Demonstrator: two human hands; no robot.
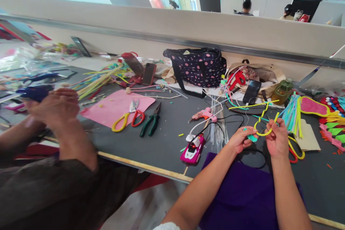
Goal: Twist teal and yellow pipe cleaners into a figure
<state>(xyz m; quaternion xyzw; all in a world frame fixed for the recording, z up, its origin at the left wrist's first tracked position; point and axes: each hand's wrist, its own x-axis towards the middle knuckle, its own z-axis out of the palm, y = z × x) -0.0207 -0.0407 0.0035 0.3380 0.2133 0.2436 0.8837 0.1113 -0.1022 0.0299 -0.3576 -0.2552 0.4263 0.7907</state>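
Note:
My left hand point(243, 139) pinches a yellow pipe cleaner point(259, 119) that is twisted and bent into a curve. A small teal piece point(252, 138) also shows at its fingertips. On the right, my right hand point(278, 139) has its fingers closed on the other end of the same yellow pipe cleaner. Both hands are above the table's front part, over a purple cloth point(237, 194). Just right of my right hand, scissors with red and yellow handles point(298, 151) lie partly hidden. Beyond it is a bundle of blue, white and yellow pipe cleaners point(293, 115).
A co-worker's hands point(58, 106) hold a dark blue tool at left. Scissors point(132, 113) and green-handled pliers point(151, 122) lie near pink paper point(107, 109). A pink glue gun point(205, 114) and corded power strip point(192, 151) are left of me. Bags point(199, 66) stand behind.

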